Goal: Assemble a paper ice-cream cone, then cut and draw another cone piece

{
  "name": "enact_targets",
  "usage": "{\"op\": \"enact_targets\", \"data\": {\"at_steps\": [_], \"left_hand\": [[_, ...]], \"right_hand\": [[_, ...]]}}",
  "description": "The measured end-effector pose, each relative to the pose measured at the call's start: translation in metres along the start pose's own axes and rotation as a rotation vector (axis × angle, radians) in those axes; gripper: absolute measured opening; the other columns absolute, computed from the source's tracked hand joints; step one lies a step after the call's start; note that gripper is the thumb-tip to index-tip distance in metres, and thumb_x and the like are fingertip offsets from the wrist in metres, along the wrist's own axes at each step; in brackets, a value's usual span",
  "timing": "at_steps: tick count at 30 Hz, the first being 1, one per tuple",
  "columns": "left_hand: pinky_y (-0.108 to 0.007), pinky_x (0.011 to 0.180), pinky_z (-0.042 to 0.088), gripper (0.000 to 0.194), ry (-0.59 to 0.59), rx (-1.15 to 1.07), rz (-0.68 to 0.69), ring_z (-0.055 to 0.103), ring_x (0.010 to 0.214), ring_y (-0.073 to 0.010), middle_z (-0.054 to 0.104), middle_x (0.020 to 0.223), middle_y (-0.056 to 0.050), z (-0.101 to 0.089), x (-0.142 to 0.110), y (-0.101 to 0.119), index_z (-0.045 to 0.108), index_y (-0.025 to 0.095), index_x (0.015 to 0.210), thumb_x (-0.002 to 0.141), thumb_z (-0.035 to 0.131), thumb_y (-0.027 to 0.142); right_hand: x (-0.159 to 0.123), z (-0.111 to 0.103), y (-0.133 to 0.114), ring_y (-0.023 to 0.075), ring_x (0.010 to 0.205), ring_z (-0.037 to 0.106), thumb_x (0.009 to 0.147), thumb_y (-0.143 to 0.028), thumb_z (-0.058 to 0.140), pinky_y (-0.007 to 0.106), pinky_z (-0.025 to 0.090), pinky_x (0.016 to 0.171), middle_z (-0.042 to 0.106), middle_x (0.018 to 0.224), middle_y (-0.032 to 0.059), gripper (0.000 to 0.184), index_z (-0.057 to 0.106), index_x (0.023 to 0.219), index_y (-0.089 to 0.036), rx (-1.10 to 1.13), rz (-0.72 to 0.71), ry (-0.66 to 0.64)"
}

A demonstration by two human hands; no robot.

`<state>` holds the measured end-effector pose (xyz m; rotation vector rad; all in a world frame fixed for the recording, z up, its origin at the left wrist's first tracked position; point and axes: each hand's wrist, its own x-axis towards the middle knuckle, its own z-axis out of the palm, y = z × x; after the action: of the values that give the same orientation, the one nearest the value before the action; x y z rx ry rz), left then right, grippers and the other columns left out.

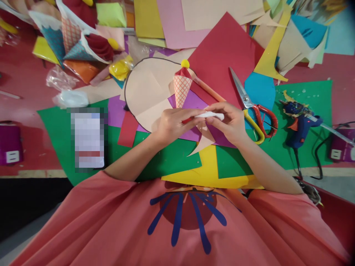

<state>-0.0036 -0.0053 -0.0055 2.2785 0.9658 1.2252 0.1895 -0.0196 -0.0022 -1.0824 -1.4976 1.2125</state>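
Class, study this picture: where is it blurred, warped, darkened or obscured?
Head view: scissors fairly crisp; paper cones at upper left softer; held white piece shows little detail; shirt stretched toward the lower corners, likely by a wide lens; upper-right corner dark; phone mostly masked by coarse pixel blocks.

Red table (24, 99), green sheets (158, 159), apparently paper
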Motion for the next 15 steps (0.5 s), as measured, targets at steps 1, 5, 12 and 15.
{"op": "enact_targets", "data": {"at_steps": [1, 5, 12, 15], "left_hand": [[-0.012, 0.054, 0.048, 0.016, 0.011, -0.016, 0.012, 0.068, 0.059, -0.0058, 0.077, 0.078, -0.001, 0.0000, 0.0003, 0.0002, 0.073, 0.019, 0.094, 0.090, 0.062, 0.029], [-0.011, 0.056, 0.049, 0.020, 0.001, -0.019, -0.011, 0.069, 0.060, -0.0054, 0.077, 0.080, -0.001, -0.0007, -0.0003, 0.0001, 0.072, 0.018, 0.097, 0.090, 0.061, 0.034], [-0.013, 0.065, 0.054, 0.025, 0.002, 0.001, -0.020, 0.071, 0.071, -0.0074, 0.077, 0.094, -0.001, 0.0011, -0.0025, -0.0012, 0.068, 0.022, 0.110, 0.089, 0.062, 0.035], [-0.013, 0.058, 0.052, 0.018, 0.024, 0.034, -0.001, 0.069, 0.059, -0.0058, 0.077, 0.085, 0.001, 0.0025, -0.0027, -0.0014, 0.071, 0.022, 0.101, 0.090, 0.062, 0.033]], "right_hand": [[0.0000, -0.0001, 0.0000, 0.0126, 0.084, 0.067, 0.078, -0.034, 0.073, 0.026, 0.054, 0.074, 0.072, 0.090, -0.0011, 0.021, 0.068, 0.094, -0.022, -0.017, -0.008, 0.010], [0.0006, -0.0008, -0.0011, 0.0119, 0.079, 0.067, 0.078, -0.032, 0.072, 0.024, 0.054, 0.069, 0.072, 0.086, -0.0017, 0.015, 0.069, 0.090, -0.023, -0.042, -0.031, 0.046], [0.0028, -0.0003, -0.0049, 0.0100, 0.069, 0.065, 0.079, -0.042, 0.070, 0.023, 0.054, 0.061, 0.069, 0.081, -0.0015, 0.022, 0.066, 0.085, -0.021, -0.016, 0.007, 0.053], [0.0024, 0.0006, -0.0039, 0.0090, 0.068, 0.066, 0.081, -0.040, 0.069, 0.023, 0.056, 0.063, 0.069, 0.085, -0.0023, 0.021, 0.068, 0.094, -0.024, 0.037, 0.021, 0.029]]}}
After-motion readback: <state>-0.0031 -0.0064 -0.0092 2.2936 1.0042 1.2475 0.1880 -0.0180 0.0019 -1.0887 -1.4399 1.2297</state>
